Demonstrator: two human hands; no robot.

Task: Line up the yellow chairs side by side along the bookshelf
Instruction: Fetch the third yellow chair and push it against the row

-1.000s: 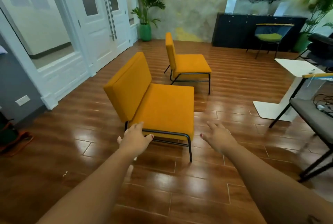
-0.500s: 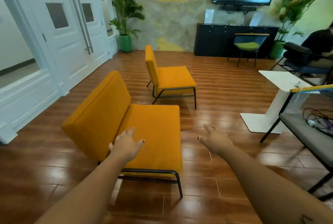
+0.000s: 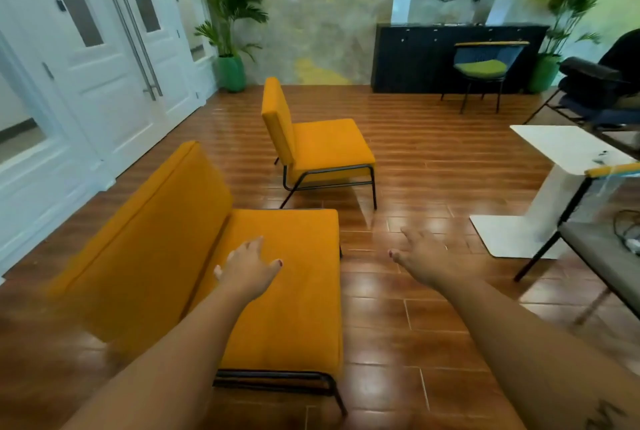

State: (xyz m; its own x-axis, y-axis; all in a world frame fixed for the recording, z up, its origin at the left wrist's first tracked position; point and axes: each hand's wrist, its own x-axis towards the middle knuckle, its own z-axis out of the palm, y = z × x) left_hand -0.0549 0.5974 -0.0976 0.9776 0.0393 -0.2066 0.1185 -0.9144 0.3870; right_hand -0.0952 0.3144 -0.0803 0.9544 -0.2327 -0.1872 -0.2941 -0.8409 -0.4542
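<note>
near yellow padded chair [image 3: 298,308], black metal frame, was found ahead, backrest to left. left hand [image 3: 247,270], nearer, was held over seat; right hand [image 3: 429,260] off seat's right edge. both released, nothing gripped. second yellow chair [image 3: 325,149] was seen beyond, apart.

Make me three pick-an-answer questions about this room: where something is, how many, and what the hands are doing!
1. What is the left hand over?
A) the seat of the near yellow chair
B) the white side table
C) the black cabinet

2. How many yellow chairs show?
A) one
B) two
C) four

3. What do the hands hold?
A) a book
B) a cup
C) nothing

Answers: 1 A, its fingers reach above that seat cushion. 2 B, the near yellow chair and the far yellow chair behind it. 3 C, left hand and right hand are spread, gripping nothing.
</note>
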